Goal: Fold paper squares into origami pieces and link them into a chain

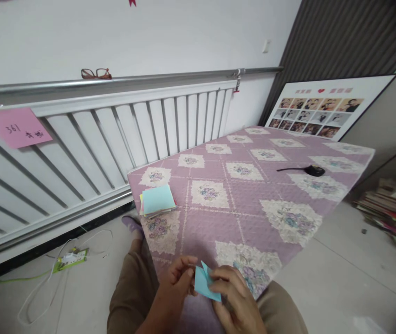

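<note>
A small blue sheet of paper (203,282), folded with one flap standing up, is held between my two hands above the near edge of the table. My left hand (177,285) pinches its left edge between thumb and fingers. On the other side, my right hand (234,292) has its fingers over the right part of the paper, with the thumb mostly hidden. Farther off to the left lies a stack of coloured paper squares (158,200), a light blue one on top and yellow and pink edges showing beneath.
A purple flowered cloth (204,222) covers the table. A black object with a thin tail (314,170) lies at its right. Behind are a white radiator (170,125) with a pink note (16,128), glasses (96,74) on the pipe, and a photo board (323,109). A power strip (71,260) is on the floor.
</note>
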Demonstrator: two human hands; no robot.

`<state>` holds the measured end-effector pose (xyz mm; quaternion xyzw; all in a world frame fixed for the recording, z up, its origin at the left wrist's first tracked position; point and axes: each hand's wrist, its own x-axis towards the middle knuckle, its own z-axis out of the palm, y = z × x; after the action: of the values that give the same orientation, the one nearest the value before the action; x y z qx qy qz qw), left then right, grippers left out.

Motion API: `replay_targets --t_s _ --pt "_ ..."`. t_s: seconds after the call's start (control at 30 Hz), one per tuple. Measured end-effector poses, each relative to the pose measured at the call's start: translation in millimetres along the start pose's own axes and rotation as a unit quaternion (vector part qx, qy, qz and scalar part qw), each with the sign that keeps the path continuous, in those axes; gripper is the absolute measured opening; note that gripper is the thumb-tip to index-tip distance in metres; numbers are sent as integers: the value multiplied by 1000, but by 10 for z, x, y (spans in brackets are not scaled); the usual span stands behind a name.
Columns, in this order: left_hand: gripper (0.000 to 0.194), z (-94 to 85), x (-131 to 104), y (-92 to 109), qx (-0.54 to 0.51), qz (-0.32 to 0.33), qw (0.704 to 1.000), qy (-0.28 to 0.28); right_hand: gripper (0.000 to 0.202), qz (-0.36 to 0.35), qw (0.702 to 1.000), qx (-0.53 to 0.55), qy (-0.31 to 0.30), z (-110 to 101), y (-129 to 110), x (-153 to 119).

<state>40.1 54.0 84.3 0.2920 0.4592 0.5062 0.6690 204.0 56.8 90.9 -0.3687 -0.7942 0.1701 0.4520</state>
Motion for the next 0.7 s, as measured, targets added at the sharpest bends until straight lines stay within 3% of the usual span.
replay_targets --t_s 0.13,0.33,0.5,0.7 --pt "40 79 -13 41 -64 -2 997 -37 29 -62 993 -99 19 -23 38 -33" --pt "38 152 42 17 8 27 999 -22 37 -77 983 -168 13 -27 153 -156" --pt "34 201 58 40 95 44 994 -12 44 -38 984 -173 15 8 246 -266" --pt "29 250 90 63 168 74 983 7 49 106 994 -11 13 64 250 -324"
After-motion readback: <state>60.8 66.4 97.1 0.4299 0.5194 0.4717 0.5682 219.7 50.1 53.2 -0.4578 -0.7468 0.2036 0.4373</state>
